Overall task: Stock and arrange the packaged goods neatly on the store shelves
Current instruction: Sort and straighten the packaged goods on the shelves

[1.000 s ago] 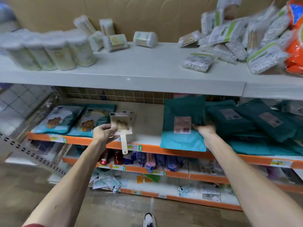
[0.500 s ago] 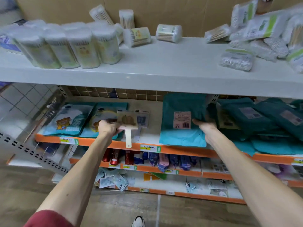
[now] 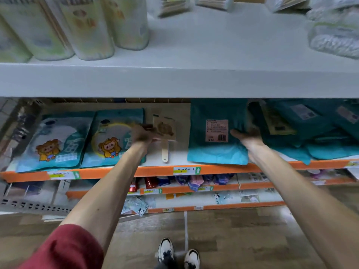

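My left hand (image 3: 143,135) grips a carded wooden brush (image 3: 165,133) with a pale handle, holding it over the gap on the orange-edged shelf (image 3: 159,170). To its left lie two teal packs with cartoon animals (image 3: 58,140). My right hand (image 3: 246,137) rests on the right edge of a teal flat pack (image 3: 215,133) with a pink label, thumb on top. A heap of more teal packs (image 3: 314,131) lies right of that hand.
The grey upper shelf (image 3: 174,80) juts out above, carrying cotton-swab tubs (image 3: 85,26) at left and bagged swabs (image 3: 334,35) at right. Lower orange-edged shelves hold small goods. A wire rack (image 3: 25,206) stands at lower left. My shoes are on the wood floor.
The view has moved closer and lower toward the shelf. My left hand has carried the brush further in over the shelf gap. My right hand stays on the teal pack.
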